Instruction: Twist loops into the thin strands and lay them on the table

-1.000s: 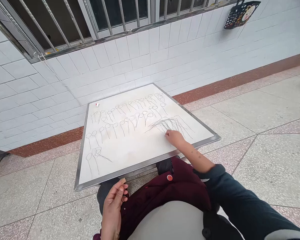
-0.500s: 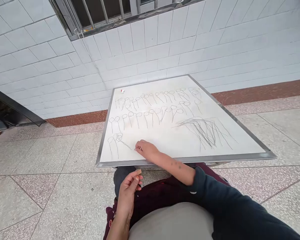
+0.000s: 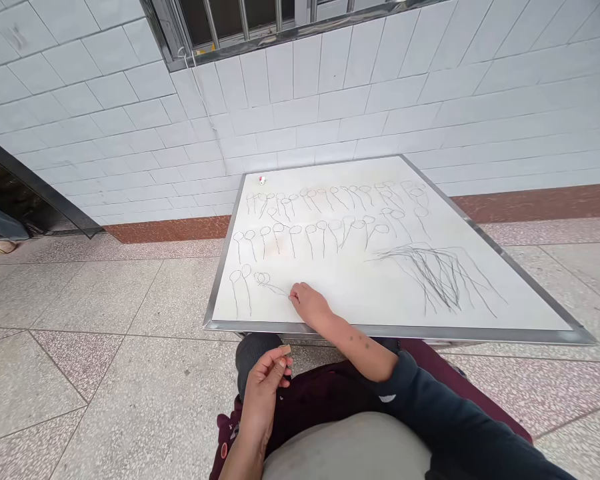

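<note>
My right hand [image 3: 310, 305] is closed over the front left of the white board [image 3: 350, 293]. Its fingertips pinch the tail of a thin dark looped strand [image 3: 275, 289], whose loop lies to the left. Two similar strands [image 3: 250, 293] lie left of that loop. Below the board's front edge, my left hand [image 3: 267, 381] is closed, with a small tan piece [image 3: 285, 349] between thumb and forefinger; its kind is unclear. Rows of looped strands [image 3: 324, 240] cover the board's back and middle. A loose bundle of strands [image 3: 437, 270] fans out at the right.
A metal edging [image 3: 405, 331] frames the board. A small red and white item [image 3: 263, 180] sits at its back left corner. Behind rises a white tiled wall [image 3: 305, 120] with a barred window [image 3: 250, 23]. My legs are under the front edge.
My right hand has drawn the looped strand to the right, and its loop now lies apart from its neighbour. The view has shifted slightly. My left hand keeps its grip on the tan piece.
</note>
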A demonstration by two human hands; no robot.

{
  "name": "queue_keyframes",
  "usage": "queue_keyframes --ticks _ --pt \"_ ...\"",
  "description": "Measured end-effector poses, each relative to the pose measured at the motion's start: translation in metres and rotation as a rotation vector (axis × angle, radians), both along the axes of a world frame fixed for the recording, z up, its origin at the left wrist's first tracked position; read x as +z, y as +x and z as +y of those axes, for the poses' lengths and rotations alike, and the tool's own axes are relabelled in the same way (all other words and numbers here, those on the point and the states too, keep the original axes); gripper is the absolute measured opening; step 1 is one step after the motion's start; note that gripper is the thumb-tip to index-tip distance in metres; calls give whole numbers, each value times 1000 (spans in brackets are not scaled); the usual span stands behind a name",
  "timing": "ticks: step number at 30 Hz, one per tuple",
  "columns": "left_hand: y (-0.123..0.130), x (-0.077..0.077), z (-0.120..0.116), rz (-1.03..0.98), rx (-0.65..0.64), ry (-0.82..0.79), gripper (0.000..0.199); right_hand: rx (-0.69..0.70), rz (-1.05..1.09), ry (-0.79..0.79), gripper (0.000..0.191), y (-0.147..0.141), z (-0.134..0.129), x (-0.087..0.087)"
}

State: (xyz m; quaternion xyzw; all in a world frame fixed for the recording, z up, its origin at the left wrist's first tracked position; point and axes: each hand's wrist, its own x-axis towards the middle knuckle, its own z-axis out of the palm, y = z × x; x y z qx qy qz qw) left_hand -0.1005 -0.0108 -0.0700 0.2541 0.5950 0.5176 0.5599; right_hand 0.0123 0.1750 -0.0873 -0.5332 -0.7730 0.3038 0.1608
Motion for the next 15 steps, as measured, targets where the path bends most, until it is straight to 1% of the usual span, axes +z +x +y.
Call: queue_keyframes --ticks 6,11,15 --pt "6 -3 3 -10 4 10 39 -68 230 -19 11 21 0 -11" --pt "12 -1 4 0 -1 11 39 -100 404 -116 15 29 2 -18" --pt "18 3 4 22 -13 9 39 -129 468 -189 13 34 0 -18"
